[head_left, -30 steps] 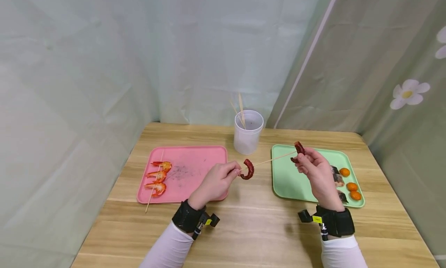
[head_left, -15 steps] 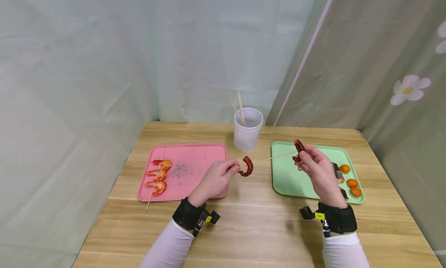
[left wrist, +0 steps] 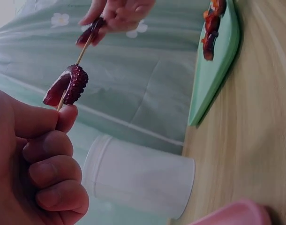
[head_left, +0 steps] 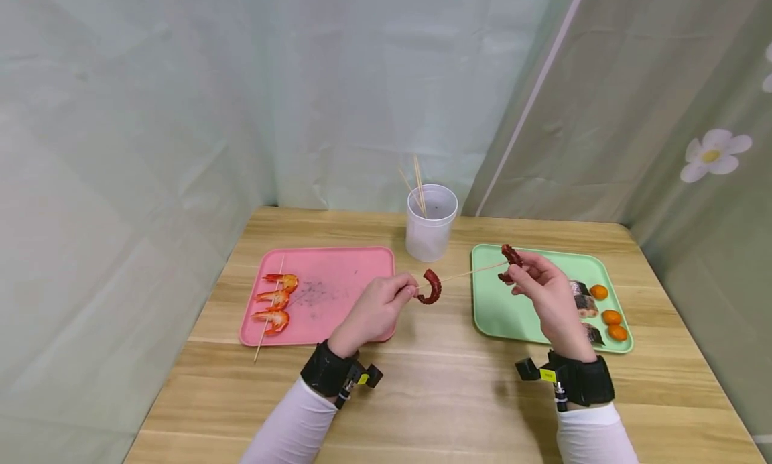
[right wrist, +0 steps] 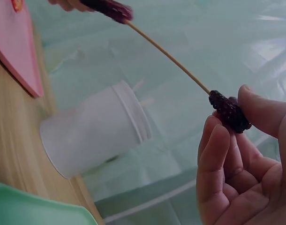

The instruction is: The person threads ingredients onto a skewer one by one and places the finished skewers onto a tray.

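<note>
"Octopus tentacle piece (head_left: pixel 432 287) up on the bamboo skewer (head_left: pixel 473 273), over mid-table, the left hand (head_left: pixel 375 310) pinching the stick just behind it!"

"And at three o'clock, the right hand (head_left: pixel 551 303) grips a second tentacle piece (right wrist: pixel 231 113) right at the tip. Threading, I'd say?"

"Looks it, though whether it's pierced through, I can't tell. Next calls for a steady push inward, fingertips off the tip."

"Further out: white cup (head_left: pixel 427 239) at eleven, skewered shrimp (head_left: pixel 276 299) on the pink tray (head_left: pixel 344 266) at nine, green tray (head_left: pixel 497 313) at three."

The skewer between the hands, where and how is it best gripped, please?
Probably pinch the skewer midway, from above: its middle is thin, bare and unblocked above, between one tentacle piece beside the left hand and another in the right hand.
</note>
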{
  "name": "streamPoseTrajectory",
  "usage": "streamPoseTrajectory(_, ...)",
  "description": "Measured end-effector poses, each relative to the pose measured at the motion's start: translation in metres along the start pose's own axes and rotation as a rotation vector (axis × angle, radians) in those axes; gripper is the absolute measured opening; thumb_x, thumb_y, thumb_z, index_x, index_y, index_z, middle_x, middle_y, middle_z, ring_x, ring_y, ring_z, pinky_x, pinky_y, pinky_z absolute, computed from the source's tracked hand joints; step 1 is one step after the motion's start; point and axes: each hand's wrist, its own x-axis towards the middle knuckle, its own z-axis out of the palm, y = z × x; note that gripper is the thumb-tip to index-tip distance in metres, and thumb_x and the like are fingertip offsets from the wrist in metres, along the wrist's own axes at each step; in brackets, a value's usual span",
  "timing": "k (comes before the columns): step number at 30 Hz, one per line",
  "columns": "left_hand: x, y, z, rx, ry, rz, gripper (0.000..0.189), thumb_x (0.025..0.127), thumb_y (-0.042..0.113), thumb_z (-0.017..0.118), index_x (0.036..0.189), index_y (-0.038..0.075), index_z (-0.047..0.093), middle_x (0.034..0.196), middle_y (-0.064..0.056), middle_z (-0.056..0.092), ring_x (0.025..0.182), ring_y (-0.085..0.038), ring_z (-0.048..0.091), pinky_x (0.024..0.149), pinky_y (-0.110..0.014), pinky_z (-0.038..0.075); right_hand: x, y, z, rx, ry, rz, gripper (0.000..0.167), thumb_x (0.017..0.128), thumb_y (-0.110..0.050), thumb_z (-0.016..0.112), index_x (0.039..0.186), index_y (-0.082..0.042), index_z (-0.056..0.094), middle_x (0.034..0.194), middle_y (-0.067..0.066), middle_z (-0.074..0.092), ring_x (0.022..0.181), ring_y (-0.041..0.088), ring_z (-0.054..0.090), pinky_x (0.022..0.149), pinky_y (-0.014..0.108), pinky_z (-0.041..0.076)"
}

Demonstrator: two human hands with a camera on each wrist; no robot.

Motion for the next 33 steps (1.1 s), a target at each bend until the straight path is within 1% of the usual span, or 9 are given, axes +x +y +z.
streamPoseTrajectory(3,0.000,0.003,0.003,-0.004,-0.021,0.019,0.017,0.112,0.013,0.056,0.106,0.009,0.072,0.080,0.000,0.061,0.073,-0.014,0.053,0.074,-0.034,0.050,0.000,0.002,0.010,-0.068,-0.004,0.005,0.023,0.105,-0.007,0.070,0.124,0.004,0.065,0.096,0.000,0.075,0.088,0.013,0.073,0.073,0.025,0.057)
streamPoseTrajectory(6,0.001,0.005,0.008,-0.014,-0.030,0.029,0.017,0.112,0.015,0.055,0.106,0.011,0.071,0.083,0.001,0.064,0.076,-0.012,0.056,0.077,-0.034,0.052,-0.001,0.003,0.022,-0.137,-0.036,0.043,0.028,0.104,-0.009,0.072,0.124,0.007,0.061,0.094,0.001,0.074,0.087,0.014,0.073,0.074,0.027,0.058)
streamPoseTrajectory(9,0.002,0.007,0.011,-0.018,-0.039,0.040,0.017,0.112,0.016,0.056,0.107,0.011,0.071,0.084,0.004,0.062,0.077,-0.011,0.057,0.077,-0.034,0.053,-0.003,0.004,0.034,-0.204,-0.105,0.081,0.033,0.103,-0.011,0.074,0.128,0.008,0.060,0.097,0.007,0.073,0.085,0.018,0.072,0.076,0.030,0.059)
streamPoseTrajectory(13,0.003,0.009,0.014,-0.017,-0.052,0.053,0.016,0.112,0.016,0.056,0.107,0.012,0.070,0.082,0.001,0.061,0.075,-0.011,0.056,0.074,-0.032,0.052,-0.005,0.004,0.043,-0.247,-0.198,0.100,0.040,0.101,-0.010,0.076,0.134,0.008,0.060,0.101,0.013,0.071,0.083,0.019,0.071,0.077,0.031,0.058)
streamPoseTrajectory(16,0.004,0.008,0.015,-0.021,-0.053,0.059,0.016,0.112,0.016,0.056,0.106,0.012,0.070,0.081,-0.005,0.064,0.073,-0.012,0.055,0.073,-0.032,0.051,-0.005,0.006,0.045,-0.255,-0.221,0.101,0.042,0.101,-0.011,0.076,0.135,0.006,0.060,0.100,0.012,0.071,0.082,0.020,0.070,0.077,0.031,0.058)
streamPoseTrajectory(20,0.003,0.008,0.015,-0.025,-0.054,0.056,0.016,0.112,0.015,0.056,0.105,0.011,0.070,0.083,-0.010,0.065,0.073,-0.013,0.054,0.072,-0.033,0.050,-0.005,0.007,0.045,-0.263,-0.222,0.103,0.043,0.101,-0.012,0.077,0.137,0.006,0.059,0.101,0.011,0.071,0.083,0.023,0.071,0.077,0.034,0.059)
streamPoseTrajectory(24,0.002,0.008,0.015,-0.017,-0.054,0.047,0.016,0.112,0.015,0.056,0.106,0.012,0.070,0.082,-0.005,0.064,0.073,-0.012,0.055,0.072,-0.033,0.050,-0.006,0.008,0.045,-0.265,-0.238,0.115,0.047,0.102,-0.012,0.075,0.141,0.006,0.057,0.104,0.013,0.072,0.085,0.021,0.071,0.079,0.036,0.059)
streamPoseTrajectory(29,0.000,0.009,0.014,-0.015,-0.050,0.032,0.016,0.112,0.015,0.057,0.107,0.011,0.071,0.082,-0.005,0.065,0.073,-0.013,0.055,0.073,-0.033,0.050,-0.006,0.011,0.044,-0.296,-0.256,0.129,0.049,0.104,-0.016,0.074,0.144,0.005,0.056,0.114,0.018,0.072,0.087,0.017,0.071,0.081,0.039,0.059)
streamPoseTrajectory(33,0.000,0.008,0.014,-0.009,-0.043,0.025,0.015,0.111,0.015,0.057,0.107,0.012,0.072,0.083,0.001,0.063,0.074,-0.012,0.057,0.074,-0.033,0.051,-0.004,0.013,0.043,-0.318,-0.267,0.123,0.048,0.104,-0.016,0.073,0.144,0.006,0.058,0.119,0.021,0.072,0.088,0.017,0.071,0.082,0.035,0.058)
